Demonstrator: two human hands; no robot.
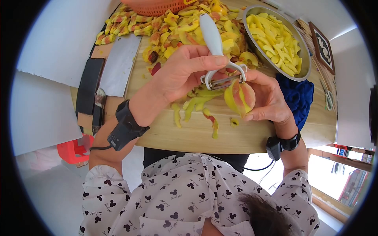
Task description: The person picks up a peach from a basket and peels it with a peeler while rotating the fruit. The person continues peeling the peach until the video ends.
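My left hand [183, 74] grips a white-handled Y-shaped peeler [213, 35], thumb on its neck and handle pointing away from me. The peeler's metal blade lies against or just beside a partly peeled peach [239, 97]. My right hand [271, 98] holds that peach from the right, thumb at its lower side and fingers behind it. Yellow flesh shows in strips between patches of reddish skin. Below the hands, thin peel strips [197, 103] and a curled red-yellow peel [213, 124] lie on the wooden table [181, 139].
Peelings and fruit scraps [189, 25] heap at the back, near an orange basket [153, 7]. A metal bowl [305, 72] of yellow slices stands back right, by a blue cloth [303, 98], scissors [328, 100] and a framed picture [323, 47]. A broad blade [121, 65] lies left.
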